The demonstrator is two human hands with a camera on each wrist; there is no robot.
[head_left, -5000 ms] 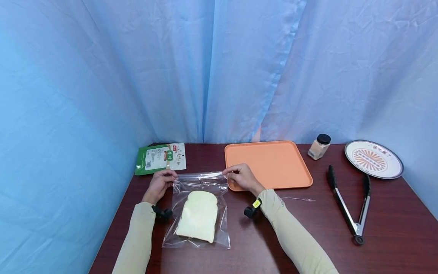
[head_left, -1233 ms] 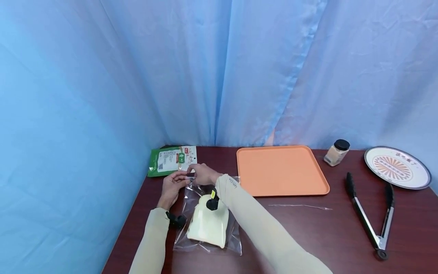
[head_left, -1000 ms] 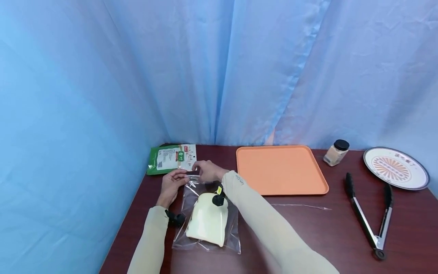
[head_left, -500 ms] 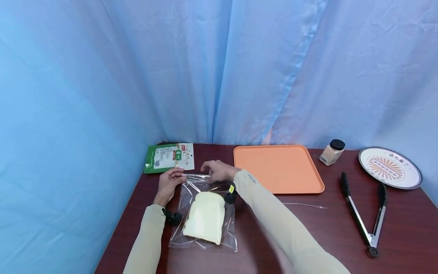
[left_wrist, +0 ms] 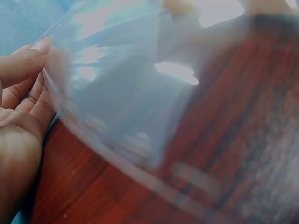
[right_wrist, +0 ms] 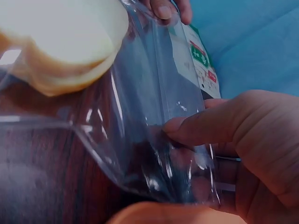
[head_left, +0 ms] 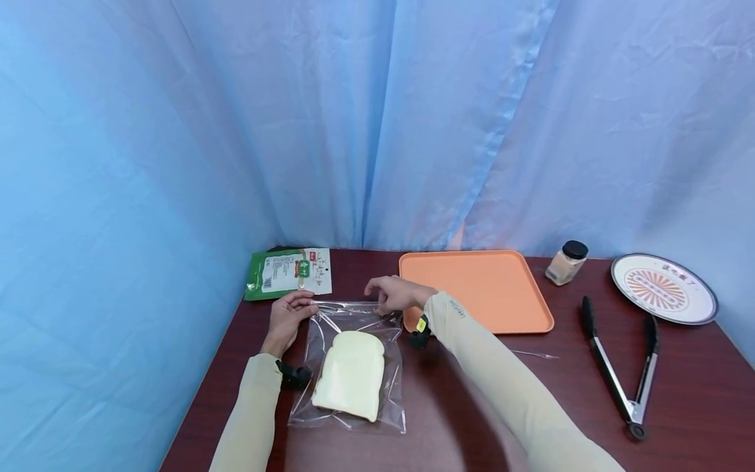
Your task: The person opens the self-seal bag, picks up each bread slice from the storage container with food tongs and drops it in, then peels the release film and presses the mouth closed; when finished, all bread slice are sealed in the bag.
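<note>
A clear zip bag (head_left: 354, 318) lies on the table with bread slices (head_left: 349, 373) inside, its mouth at the far side. At the top left corner, my left hand (head_left: 286, 321) pinches the bag. Toward the right end of the same edge, my right hand (head_left: 401, 294) pinches the zip strip. In the right wrist view, the right thumb (right_wrist: 180, 129) presses the front of the strip, and fingers show through the plastic behind it. The left wrist view has the left hand (left_wrist: 23, 93) gripping the film's edge.
A green and white pouch (head_left: 289, 272) lies behind the left hand. An orange tray (head_left: 478, 288) sits just beyond the right hand. Farther right are a black-lidded jar (head_left: 566, 263), a patterned plate (head_left: 663, 288) and spread tongs (head_left: 610, 370). A thin clear strip (head_left: 533, 354) lies near the right sleeve.
From the right corner five seconds ago, my right hand went to the left corner, then slid back rightward along the bag's top edge. My left hand keeps its pinch on the left corner.
</note>
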